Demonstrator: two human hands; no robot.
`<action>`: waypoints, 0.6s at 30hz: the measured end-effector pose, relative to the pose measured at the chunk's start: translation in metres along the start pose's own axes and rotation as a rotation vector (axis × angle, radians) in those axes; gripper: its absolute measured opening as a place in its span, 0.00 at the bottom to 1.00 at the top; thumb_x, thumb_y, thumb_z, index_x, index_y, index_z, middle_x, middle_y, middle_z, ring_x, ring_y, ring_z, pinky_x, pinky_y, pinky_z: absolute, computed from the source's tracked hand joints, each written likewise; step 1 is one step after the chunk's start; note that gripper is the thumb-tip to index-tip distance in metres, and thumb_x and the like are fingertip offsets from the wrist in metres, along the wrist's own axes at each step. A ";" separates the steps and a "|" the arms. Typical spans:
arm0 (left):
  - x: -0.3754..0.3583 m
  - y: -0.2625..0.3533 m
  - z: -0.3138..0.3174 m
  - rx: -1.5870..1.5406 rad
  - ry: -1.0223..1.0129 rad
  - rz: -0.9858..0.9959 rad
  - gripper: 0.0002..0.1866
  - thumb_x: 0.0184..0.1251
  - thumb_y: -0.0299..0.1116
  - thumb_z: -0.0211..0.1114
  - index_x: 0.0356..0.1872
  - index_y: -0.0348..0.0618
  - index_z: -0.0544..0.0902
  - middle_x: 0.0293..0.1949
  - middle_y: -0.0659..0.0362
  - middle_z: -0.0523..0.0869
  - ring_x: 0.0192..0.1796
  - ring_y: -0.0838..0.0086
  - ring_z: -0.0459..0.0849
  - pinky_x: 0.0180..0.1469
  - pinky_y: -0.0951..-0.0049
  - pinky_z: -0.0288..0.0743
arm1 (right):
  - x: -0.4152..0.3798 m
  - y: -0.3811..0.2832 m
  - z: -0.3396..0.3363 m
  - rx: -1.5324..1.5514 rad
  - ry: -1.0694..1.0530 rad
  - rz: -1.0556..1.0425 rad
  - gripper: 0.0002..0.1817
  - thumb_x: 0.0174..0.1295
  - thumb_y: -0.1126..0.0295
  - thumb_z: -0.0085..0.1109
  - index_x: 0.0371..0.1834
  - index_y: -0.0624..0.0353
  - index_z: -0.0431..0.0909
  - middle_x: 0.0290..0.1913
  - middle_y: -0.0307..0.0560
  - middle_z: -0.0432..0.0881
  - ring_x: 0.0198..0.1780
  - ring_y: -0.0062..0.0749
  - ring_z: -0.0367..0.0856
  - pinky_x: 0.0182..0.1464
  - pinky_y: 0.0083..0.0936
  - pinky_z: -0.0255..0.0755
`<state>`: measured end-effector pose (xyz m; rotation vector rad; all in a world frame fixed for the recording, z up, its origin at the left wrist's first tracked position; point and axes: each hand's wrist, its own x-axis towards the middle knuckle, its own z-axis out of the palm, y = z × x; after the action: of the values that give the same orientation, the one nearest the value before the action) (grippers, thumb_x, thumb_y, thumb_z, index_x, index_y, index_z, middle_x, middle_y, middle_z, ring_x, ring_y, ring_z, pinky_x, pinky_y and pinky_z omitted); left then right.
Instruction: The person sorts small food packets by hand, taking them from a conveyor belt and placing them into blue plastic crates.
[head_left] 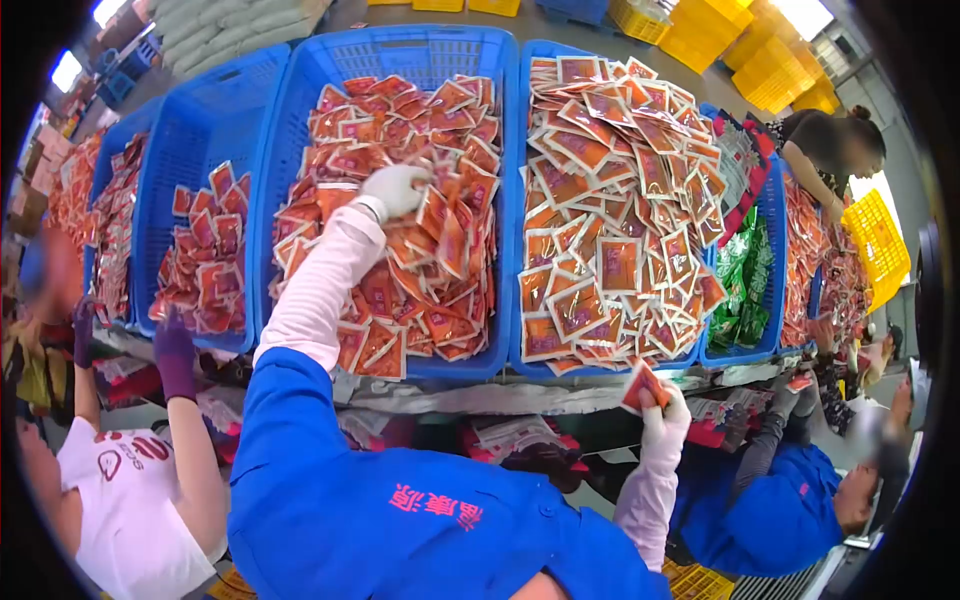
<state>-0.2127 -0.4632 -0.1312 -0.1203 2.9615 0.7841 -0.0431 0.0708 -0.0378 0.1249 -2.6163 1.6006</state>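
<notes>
My left hand [397,190], in a white glove, reaches over the heap of red and orange packets [400,270] in the middle blue crate [403,45]. Its fingers are over the packets, some of them blurred there, and whether it grips one is hidden. In front of the right-hand blue crate [527,365], my right hand [663,415], also gloved in white, holds up a red packet [646,387] between thumb and fingers. That crate is piled high with white-edged packets [618,262].
Left stands a partly filled blue crate [215,115]; right, a crate with green packets [740,280]. People work at both sides, one with purple gloves [175,355], one in blue [770,510]. Another person leans in beyond the crates near a yellow basket [877,245].
</notes>
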 end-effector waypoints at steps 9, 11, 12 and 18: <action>-0.126 0.056 0.035 0.432 0.085 0.287 0.24 0.57 0.45 0.70 0.58 0.65 0.83 0.68 0.53 0.75 0.69 0.51 0.72 0.66 0.42 0.63 | -0.003 -0.021 0.041 0.058 -0.224 -0.144 0.13 0.64 0.80 0.67 0.52 0.64 0.82 0.45 0.39 0.86 0.44 0.15 0.81 0.49 0.16 0.74; -0.126 0.062 0.026 0.476 0.050 0.250 0.25 0.57 0.44 0.70 0.59 0.61 0.81 0.72 0.49 0.69 0.72 0.49 0.68 0.64 0.37 0.63 | -0.004 -0.011 0.050 0.180 -0.297 -0.012 0.13 0.64 0.82 0.66 0.51 0.64 0.81 0.45 0.39 0.85 0.45 0.16 0.81 0.49 0.16 0.75; -0.134 0.072 0.014 0.534 0.050 0.243 0.27 0.56 0.46 0.71 0.60 0.60 0.81 0.72 0.49 0.69 0.72 0.49 0.68 0.64 0.36 0.64 | -0.005 -0.019 0.051 0.101 -0.303 -0.015 0.13 0.64 0.83 0.65 0.51 0.64 0.81 0.45 0.39 0.85 0.46 0.16 0.81 0.48 0.15 0.74; -0.271 0.112 -0.073 0.330 -0.044 -0.200 0.47 0.47 0.59 0.77 0.64 0.36 0.74 0.60 0.40 0.77 0.61 0.46 0.79 0.62 0.51 0.74 | -0.009 -0.001 0.029 0.287 -0.262 -0.057 0.14 0.64 0.84 0.64 0.53 0.63 0.81 0.46 0.42 0.86 0.48 0.19 0.82 0.53 0.17 0.74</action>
<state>0.0423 -0.3874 0.0122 -0.3642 2.9269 0.2666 -0.0350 0.0450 -0.0503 0.4499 -2.5098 2.0555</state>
